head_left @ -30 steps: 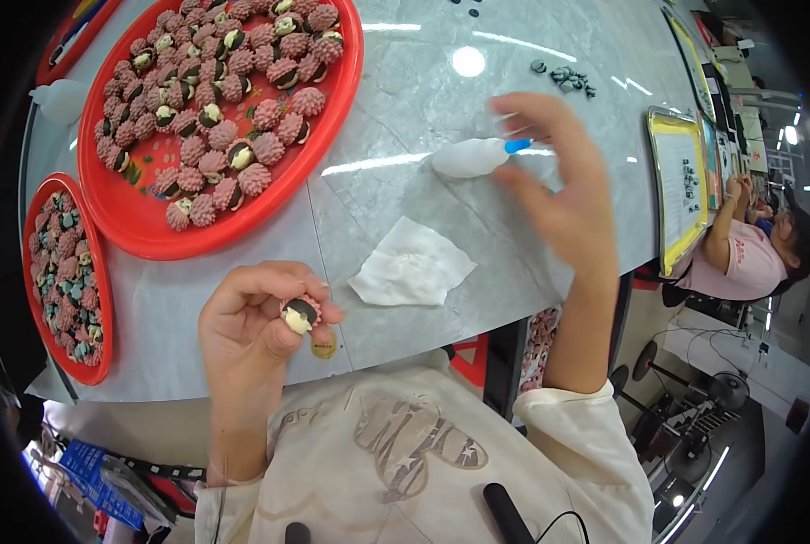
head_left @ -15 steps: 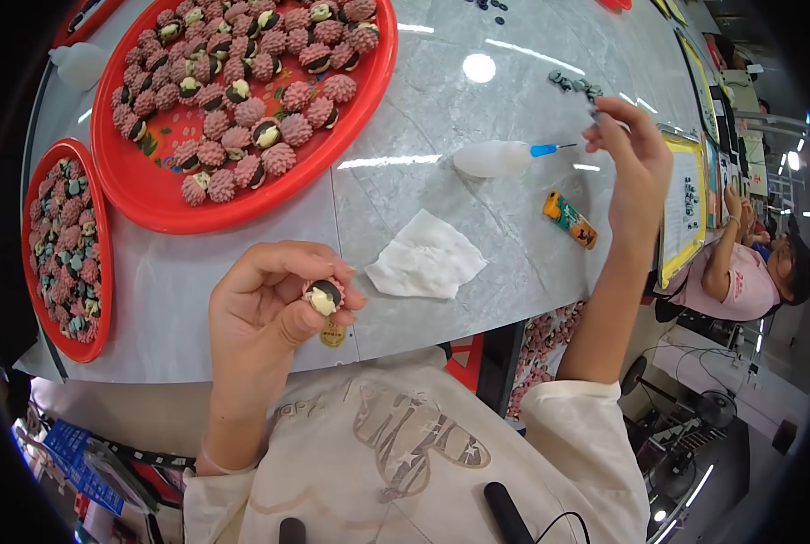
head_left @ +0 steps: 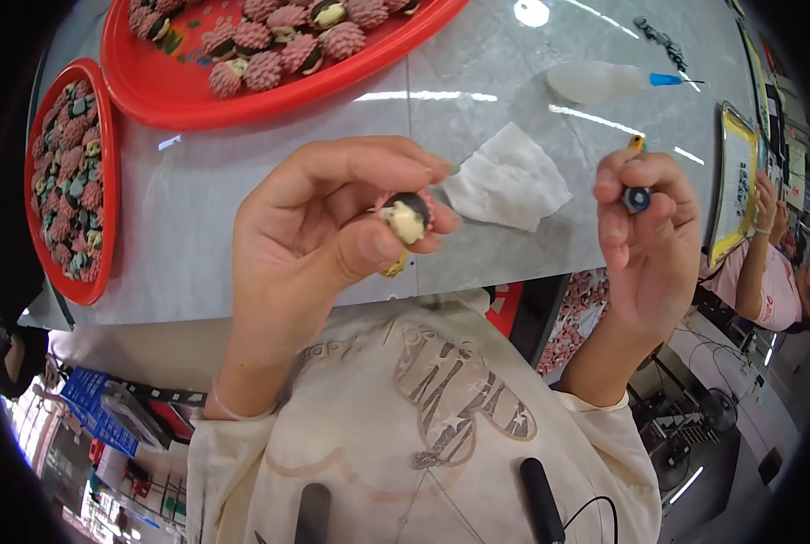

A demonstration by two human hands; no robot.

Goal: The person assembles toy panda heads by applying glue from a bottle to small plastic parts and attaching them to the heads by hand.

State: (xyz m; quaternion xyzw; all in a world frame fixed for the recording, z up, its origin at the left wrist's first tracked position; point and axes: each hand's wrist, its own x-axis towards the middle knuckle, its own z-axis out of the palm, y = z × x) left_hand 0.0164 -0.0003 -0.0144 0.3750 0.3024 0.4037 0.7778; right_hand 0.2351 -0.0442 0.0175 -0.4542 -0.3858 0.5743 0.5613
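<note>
Pinched between the thumb and fingers of my left hand is a small pink knobbly shell-like piece, its cream and dark inside facing up. My right hand is raised off to the right, apart from the left. Its fingertips grip a tiny dark blue-black round bead with a paler mark on its face. Behind those fingers the tip of an orange-yellow lighter shows; the rest is hidden.
A large red tray of similar pink pieces stands far left, beside a smaller red tray. A white tissue lies between my hands. Beyond are a needle-tipped bottle and small dark pieces. Another person's arm shows at right.
My right hand has come back toward me from the pile of small dark pieces and now holds a bead. My left hand keeps the pink piece. The whole view has shifted.
</note>
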